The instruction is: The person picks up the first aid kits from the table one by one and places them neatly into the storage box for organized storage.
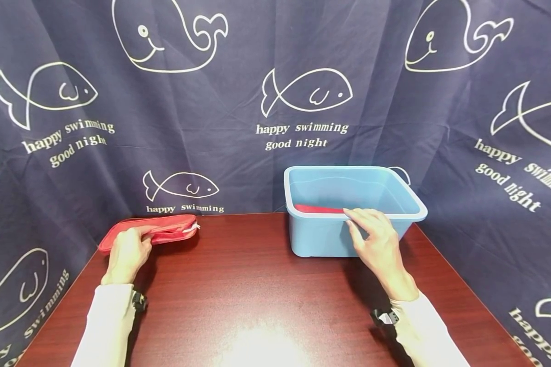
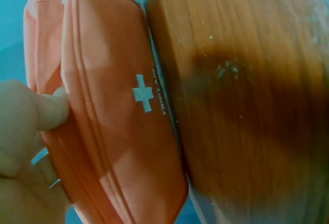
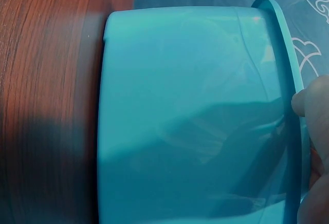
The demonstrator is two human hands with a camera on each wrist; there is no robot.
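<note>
On the left of the head view, my left hand point(image 1: 130, 252) grips a red first-aid pouch point(image 1: 172, 228) by its near edge. The left wrist view shows the thumb pressed against the pouch point(image 2: 121, 106), which bears a white cross and small lettering. A slit runs along its upper side, with something white at its right end. My right hand point(image 1: 374, 239) is bent over the near rim of a light blue plastic bin point(image 1: 323, 237). At its fingertips is a flat red item point(image 1: 319, 209), just inside that rim; most of it is hidden. The thumb touches the rim's outer side.
Both the pouch and the bin are near the back edge of a reddish-brown wooden table point(image 1: 239, 285). Dark blue curtains point(image 1: 243, 102) with white whale and fish drawings hang behind and at both sides. A bright glare lies on the table's front.
</note>
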